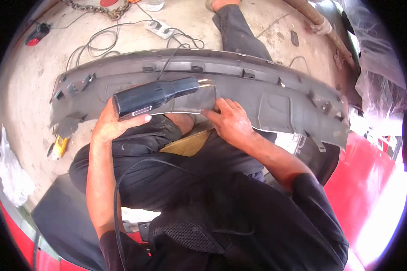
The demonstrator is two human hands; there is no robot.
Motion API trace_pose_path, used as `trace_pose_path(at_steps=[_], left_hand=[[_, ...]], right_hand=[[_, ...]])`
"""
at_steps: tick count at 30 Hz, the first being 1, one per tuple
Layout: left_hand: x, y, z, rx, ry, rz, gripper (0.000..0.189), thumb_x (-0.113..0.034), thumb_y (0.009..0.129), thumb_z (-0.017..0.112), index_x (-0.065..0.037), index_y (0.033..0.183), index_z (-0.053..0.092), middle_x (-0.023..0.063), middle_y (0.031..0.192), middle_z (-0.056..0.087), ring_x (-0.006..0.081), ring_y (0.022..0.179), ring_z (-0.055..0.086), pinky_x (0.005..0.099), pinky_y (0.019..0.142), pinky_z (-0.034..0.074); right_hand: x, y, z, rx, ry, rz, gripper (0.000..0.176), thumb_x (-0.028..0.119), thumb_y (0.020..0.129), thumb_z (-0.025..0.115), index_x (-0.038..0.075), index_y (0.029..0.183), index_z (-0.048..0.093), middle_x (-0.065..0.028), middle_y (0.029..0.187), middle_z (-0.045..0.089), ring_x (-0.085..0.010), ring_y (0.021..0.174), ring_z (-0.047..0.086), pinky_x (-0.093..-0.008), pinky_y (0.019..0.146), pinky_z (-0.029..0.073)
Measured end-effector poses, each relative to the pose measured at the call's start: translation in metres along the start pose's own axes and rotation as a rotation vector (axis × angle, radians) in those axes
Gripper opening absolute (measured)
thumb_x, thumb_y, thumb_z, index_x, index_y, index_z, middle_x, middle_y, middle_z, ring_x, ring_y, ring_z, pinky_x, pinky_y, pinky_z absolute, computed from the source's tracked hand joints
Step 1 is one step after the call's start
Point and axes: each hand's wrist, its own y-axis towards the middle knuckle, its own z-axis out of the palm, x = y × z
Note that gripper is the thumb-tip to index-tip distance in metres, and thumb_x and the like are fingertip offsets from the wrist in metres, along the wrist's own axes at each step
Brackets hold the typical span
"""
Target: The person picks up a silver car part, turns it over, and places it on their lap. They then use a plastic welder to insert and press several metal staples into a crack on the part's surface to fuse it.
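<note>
On my feed, far left, a red device (37, 33) lies on the concrete floor (27, 81), with a crumpled white bag (12, 177) lower down at the edge. A small yellow tool (59, 147) sits on the floor just below the left end of the grey bumper panel (267, 92). That panel stretches across nearly the whole view and rests over the person's lap.

The left hand (109, 125) is closed around the rear of a black heat gun (151, 97), thumb beneath it. The gun lies along the panel's lower middle, its metal nozzle (206, 83) pointing right and sitting right over the panel surface. A black cord (116, 198) loops down beside the left forearm.

Behind the panel, a white power strip (160, 28) and loose cables lie on the floor, and a chain (98, 9) runs along the top edge. A tan board (188, 143) shows under the panel, between the two hands.

Just right of the nozzle, the right hand (231, 123) lies open on the panel, its fingertips (216, 106) pressed flat near the lower edge and close to the heated spot. I cannot tell whether its thumb hooks underneath.

Further right, a red body panel (371, 180) fills the lower corner, with clear plastic sheeting (377, 58) above it.
</note>
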Motion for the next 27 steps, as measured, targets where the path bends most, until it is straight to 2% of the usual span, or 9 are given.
trace_pose_path(at_steps=[2,7,10,14,17,19,23,25,27], left_hand=[[0.007,-0.001,-0.002,-0.012,-0.003,0.019,0.063,-0.010,0.069,0.087,0.001,0.125,0.060,0.0063,0.110,0.068,0.0140,0.101,0.061,0.0307,0.094,0.047],[0.006,0.010,-0.008,0.057,-0.017,0.015,0.063,-0.010,0.069,0.086,0.000,0.125,0.060,0.0059,0.110,0.069,0.0132,0.100,0.061,0.0301,0.093,0.047],[0.000,0.011,-0.008,0.037,0.015,-0.013,0.062,-0.009,0.069,0.086,0.000,0.125,0.061,0.0057,0.109,0.069,0.0131,0.100,0.061,0.0300,0.093,0.047],[-0.002,0.000,-0.006,0.005,0.050,-0.009,0.063,-0.009,0.068,0.086,0.000,0.125,0.061,0.0058,0.110,0.069,0.0133,0.100,0.061,0.0298,0.093,0.047],[-0.004,-0.003,-0.013,0.016,0.055,0.014,0.065,-0.009,0.067,0.085,-0.001,0.126,0.060,0.0060,0.112,0.068,0.0136,0.102,0.060,0.0301,0.094,0.046],[-0.004,-0.002,-0.018,0.044,0.036,0.012,0.066,-0.009,0.066,0.085,-0.001,0.127,0.060,0.0061,0.114,0.067,0.0137,0.102,0.060,0.0302,0.094,0.046],[-0.004,0.001,-0.022,0.115,0.045,-0.043,0.072,-0.011,0.063,0.085,0.000,0.129,0.059,0.0080,0.118,0.066,0.0170,0.107,0.059,0.0323,0.097,0.045],[-0.002,0.000,-0.021,0.125,0.060,-0.069,0.075,-0.012,0.062,0.085,0.001,0.131,0.057,0.0096,0.120,0.065,0.0198,0.111,0.059,0.0342,0.100,0.043],[0.002,-0.003,-0.016,0.081,0.022,-0.057,0.068,-0.012,0.061,0.084,0.000,0.124,0.062,0.0092,0.112,0.068,0.0191,0.104,0.062,0.0336,0.096,0.046]], right_hand=[[0.004,-0.005,-0.010,0.022,0.019,0.059,0.038,0.012,0.078,0.070,0.019,0.115,0.069,-0.0066,0.098,0.053,-0.0260,0.094,0.055,-0.0396,0.081,0.044],[-0.010,-0.024,-0.030,0.016,-0.094,0.025,0.049,0.021,0.080,0.072,0.019,0.128,0.061,-0.0114,0.125,0.052,-0.0351,0.121,0.046,-0.0525,0.097,0.041],[-0.004,-0.019,-0.028,0.033,-0.052,0.038,0.049,0.020,0.079,0.074,0.019,0.126,0.063,-0.0126,0.129,0.051,-0.0361,0.128,0.044,-0.0539,0.107,0.035],[-0.033,0.001,-0.043,0.029,0.300,0.113,0.047,0.017,0.080,0.072,0.019,0.126,0.063,-0.0133,0.130,0.051,-0.0350,0.129,0.043,-0.0528,0.110,0.034],[-0.056,0.019,-0.056,-0.124,0.129,0.076,0.044,0.013,0.082,0.070,0.019,0.125,0.063,-0.0128,0.133,0.050,-0.0333,0.134,0.040,-0.0515,0.114,0.031],[-0.065,0.025,-0.053,-0.092,-0.182,-0.154,0.045,0.015,0.079,0.070,0.019,0.123,0.065,-0.0098,0.138,0.048,-0.0310,0.139,0.036,-0.0516,0.116,0.027],[-0.085,0.042,-0.039,0.030,-0.252,-0.346,0.042,0.021,0.082,0.066,0.027,0.123,0.065,-0.0045,0.146,0.043,-0.0262,0.143,0.030,-0.0506,0.118,0.023],[-0.084,0.049,-0.031,0.018,-0.277,-0.360,0.037,0.024,0.082,0.065,0.030,0.119,0.067,-0.0015,0.147,0.043,-0.0257,0.142,0.032,-0.0503,0.118,0.023],[-0.080,0.051,-0.021,-0.130,-0.162,-0.299,0.032,0.018,0.076,0.070,0.028,0.106,0.072,0.0004,0.143,0.048,-0.0258,0.139,0.038,-0.0496,0.115,0.030]])
